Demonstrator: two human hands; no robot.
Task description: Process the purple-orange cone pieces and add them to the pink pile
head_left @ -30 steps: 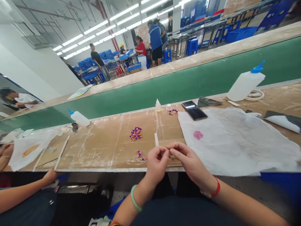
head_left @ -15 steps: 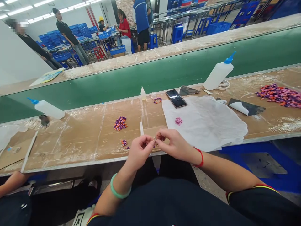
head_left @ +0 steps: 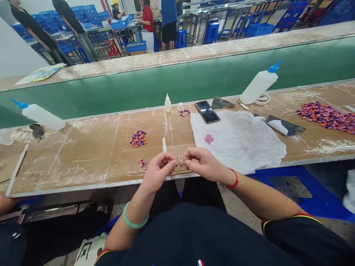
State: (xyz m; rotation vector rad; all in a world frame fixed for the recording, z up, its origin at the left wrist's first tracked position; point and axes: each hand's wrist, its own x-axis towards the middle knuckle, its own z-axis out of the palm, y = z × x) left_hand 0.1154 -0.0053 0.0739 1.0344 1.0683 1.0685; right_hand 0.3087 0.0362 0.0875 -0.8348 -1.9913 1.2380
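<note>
At the near edge of the workbench [head_left: 83, 155], the person's left hand [head_left: 156, 173] and right hand [head_left: 205, 165] meet fingertip to fingertip, both pinched narrow around a small round clear piece [head_left: 180, 160] held between them just above the bench edge. Just beyond the hands lie a white stick [head_left: 164, 144], a small pile of purple and orange bits [head_left: 138, 138], a phone [head_left: 207, 111] and a white sheet [head_left: 238, 142].
</note>
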